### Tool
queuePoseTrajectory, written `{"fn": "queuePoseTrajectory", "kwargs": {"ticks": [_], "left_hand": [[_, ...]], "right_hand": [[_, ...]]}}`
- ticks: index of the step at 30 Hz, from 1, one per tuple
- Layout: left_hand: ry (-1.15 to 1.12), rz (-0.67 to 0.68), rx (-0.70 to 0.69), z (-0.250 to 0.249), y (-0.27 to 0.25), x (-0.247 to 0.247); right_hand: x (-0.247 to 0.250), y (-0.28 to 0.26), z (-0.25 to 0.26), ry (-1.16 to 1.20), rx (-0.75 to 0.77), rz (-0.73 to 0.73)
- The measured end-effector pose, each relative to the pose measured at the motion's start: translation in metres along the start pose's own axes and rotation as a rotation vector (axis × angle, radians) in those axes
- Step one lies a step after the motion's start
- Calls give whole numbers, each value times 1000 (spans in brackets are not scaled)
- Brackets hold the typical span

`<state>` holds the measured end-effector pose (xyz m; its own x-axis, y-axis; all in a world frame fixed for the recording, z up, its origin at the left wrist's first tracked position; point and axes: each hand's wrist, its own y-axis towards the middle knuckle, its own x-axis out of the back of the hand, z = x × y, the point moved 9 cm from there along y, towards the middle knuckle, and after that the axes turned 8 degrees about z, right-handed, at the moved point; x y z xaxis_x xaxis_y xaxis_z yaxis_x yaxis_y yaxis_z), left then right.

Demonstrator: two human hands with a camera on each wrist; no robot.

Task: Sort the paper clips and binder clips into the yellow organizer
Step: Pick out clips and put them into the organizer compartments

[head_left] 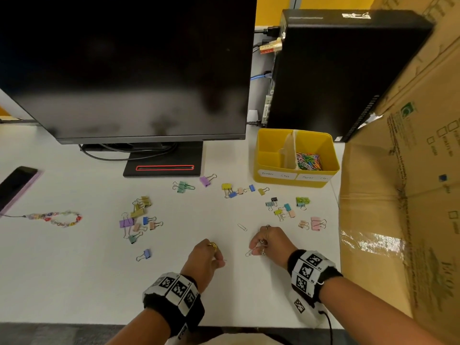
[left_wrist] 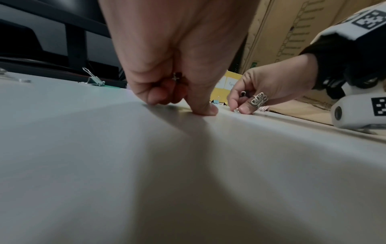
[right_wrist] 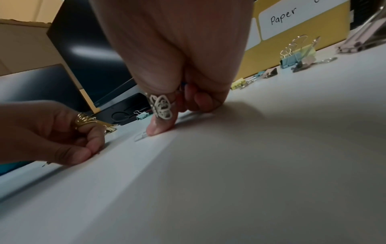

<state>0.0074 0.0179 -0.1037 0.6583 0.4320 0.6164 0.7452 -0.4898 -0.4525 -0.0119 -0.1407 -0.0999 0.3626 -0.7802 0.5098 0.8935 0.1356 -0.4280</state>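
The yellow organizer [head_left: 273, 181] stands at the back right, with a heap of coloured paper clips [head_left: 309, 161] in its right compartment. My right hand [head_left: 256, 249] pinches a silver paper clip [head_left: 249, 252] against the white desk, thumb [right_wrist: 158, 128] pressing its end [right_wrist: 141, 136]. My left hand [head_left: 220, 261] is curled low on the desk, and a thin metal tip [head_left: 225, 260] sticks out from its fingers. Another silver paper clip [head_left: 242, 227] lies loose just beyond my hands. Coloured binder clips lie scattered in a left group [head_left: 139, 217], a middle row [head_left: 236, 190] and a right group [head_left: 288, 207].
A monitor [head_left: 129, 66] on its stand fills the back left, and a black computer case [head_left: 336, 70] stands behind the organizer. A large cardboard box [head_left: 403, 195] walls off the right side. A phone [head_left: 15, 185] and a beaded strap [head_left: 54, 219] lie far left.
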Motion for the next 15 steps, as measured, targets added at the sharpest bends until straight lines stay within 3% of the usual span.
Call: {"fn": "queuePoseTrajectory", "kwargs": {"ticks": [5, 10, 15], "left_hand": [[-19, 63, -53, -5, 1, -4], [-44, 41, 35, 0, 5, -3], [78, 52, -29, -11, 5, 4]], "right_hand": [[-3, 1, 0, -90, -12, 31], [-11, 0, 3, -261, 19, 91], [-6, -4, -3, -180, 36, 16]]}}
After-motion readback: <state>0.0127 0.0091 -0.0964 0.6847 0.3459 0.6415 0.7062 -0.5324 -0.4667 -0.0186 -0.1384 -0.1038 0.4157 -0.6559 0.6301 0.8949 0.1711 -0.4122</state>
